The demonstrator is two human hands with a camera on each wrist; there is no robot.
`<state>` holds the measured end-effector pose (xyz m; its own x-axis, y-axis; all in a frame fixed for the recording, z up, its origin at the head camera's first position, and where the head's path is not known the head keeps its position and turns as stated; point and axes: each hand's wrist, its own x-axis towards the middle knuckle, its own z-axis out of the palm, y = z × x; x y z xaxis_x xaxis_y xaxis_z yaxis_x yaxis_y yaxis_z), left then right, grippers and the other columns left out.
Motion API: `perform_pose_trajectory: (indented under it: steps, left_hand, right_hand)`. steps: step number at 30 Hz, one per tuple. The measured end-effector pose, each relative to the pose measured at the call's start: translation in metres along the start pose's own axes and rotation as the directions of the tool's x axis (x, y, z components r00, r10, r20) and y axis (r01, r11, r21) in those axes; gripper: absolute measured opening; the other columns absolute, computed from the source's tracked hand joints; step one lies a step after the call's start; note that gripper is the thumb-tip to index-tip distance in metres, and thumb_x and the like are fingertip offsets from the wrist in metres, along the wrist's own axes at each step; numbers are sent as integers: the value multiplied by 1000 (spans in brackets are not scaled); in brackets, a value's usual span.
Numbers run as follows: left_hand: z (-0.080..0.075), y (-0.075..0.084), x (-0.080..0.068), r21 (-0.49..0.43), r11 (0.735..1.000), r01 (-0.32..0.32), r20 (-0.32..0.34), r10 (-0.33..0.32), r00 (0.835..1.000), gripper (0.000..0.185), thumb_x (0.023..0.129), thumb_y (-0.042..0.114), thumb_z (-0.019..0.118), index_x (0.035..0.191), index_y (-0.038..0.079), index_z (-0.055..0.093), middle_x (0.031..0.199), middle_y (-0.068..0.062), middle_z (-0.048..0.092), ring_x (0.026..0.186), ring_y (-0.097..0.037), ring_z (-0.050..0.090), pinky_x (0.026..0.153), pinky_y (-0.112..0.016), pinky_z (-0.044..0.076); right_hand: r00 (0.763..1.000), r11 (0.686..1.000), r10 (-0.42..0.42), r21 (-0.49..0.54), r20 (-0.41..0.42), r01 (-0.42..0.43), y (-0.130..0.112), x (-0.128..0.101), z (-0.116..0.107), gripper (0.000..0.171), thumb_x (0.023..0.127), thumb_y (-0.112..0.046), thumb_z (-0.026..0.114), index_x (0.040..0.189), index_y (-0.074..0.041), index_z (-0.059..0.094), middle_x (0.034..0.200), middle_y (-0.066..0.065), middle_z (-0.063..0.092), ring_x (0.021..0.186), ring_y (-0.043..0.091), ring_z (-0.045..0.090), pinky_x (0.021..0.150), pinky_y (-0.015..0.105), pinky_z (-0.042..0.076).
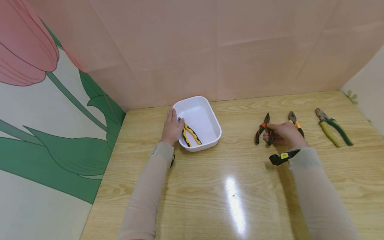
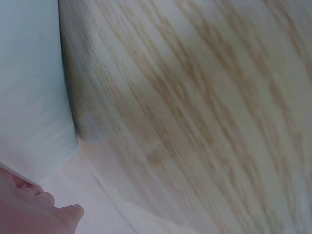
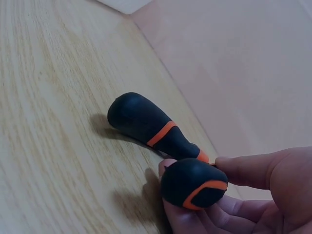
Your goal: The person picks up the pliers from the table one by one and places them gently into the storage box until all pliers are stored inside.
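Observation:
A white tub [image 1: 210, 113] stands at the back left of the wooden table [image 1: 234, 186], with yellow-and-black pliers [image 1: 191, 134] lying inside it. My left hand [image 1: 172, 127] rests against the tub's left rim with fingers straight; the left wrist view shows its fingertips [image 2: 46, 212] beside the tub wall [image 2: 29, 97]. My right hand [image 1: 274, 133] grips black pliers with orange bands [image 1: 261, 130] low over the table. In the right wrist view my fingers [image 3: 243, 168] curl round one handle [image 3: 192, 184], and the other handle [image 3: 146, 122] juts out.
Pliers with an orange collar [image 1: 294, 120] lie just behind my right hand. Green-and-yellow pliers [image 1: 333, 131] lie further right. A pink wall closes the back, and a tulip-painted panel [image 1: 45, 100] closes the left side.

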<state>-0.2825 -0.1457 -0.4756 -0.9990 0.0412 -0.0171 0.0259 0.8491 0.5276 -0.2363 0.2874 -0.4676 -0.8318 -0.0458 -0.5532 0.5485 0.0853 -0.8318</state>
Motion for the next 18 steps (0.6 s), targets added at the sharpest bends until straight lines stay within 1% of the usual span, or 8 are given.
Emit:
perform_pose_trajectory:
  steps: [5, 11, 13, 18]
  left_hand:
    - [0, 1, 0, 6, 1000, 7, -4, -7, 1000, 73, 109, 43, 35, 162, 5, 3, 171, -12, 0, 157, -27, 0, 126, -49, 10]
    - [0, 2, -1, 17, 1000, 15, 1, -15, 1000, 73, 109, 44, 34, 162, 5, 2, 170, -11, -1, 157, -26, -1, 126, -48, 9]
    - [0, 2, -1, 17, 1000, 14, 2, -14, 1000, 73, 109, 44, 34, 162, 5, 2, 170, -11, -1, 157, -26, -1, 126, -48, 9]
    - [-1, 2, -1, 9, 1000, 14, 6, -14, 1000, 73, 109, 43, 35, 162, 5, 3, 170, -10, -3, 156, -23, -4, 126, -48, 9]
  right_hand:
    - [1000, 1000, -4, 2, -5, 4, 1, -1, 0, 45, 107, -29, 53, 134, 7, 49, 81, 4, 76, 77, 14, 74, 75, 32, 62]
    - [999, 998, -46, -42, -19, 45, 5, -1, 1, 59, 107, -30, 51, 144, 14, 38, 81, 2, 75, 76, 11, 74, 75, 30, 62]
    - [998, 997, -63, -48, -27, 61, 8, 1, 2, 61, 107, -30, 50, 145, 16, 36, 80, 1, 74, 75, 10, 74, 74, 29, 62]
    - [993, 993, -106, -50, -45, 104, 12, 3, 3, 60, 108, -30, 49, 142, 17, 37, 78, 1, 73, 73, 8, 72, 71, 27, 62]
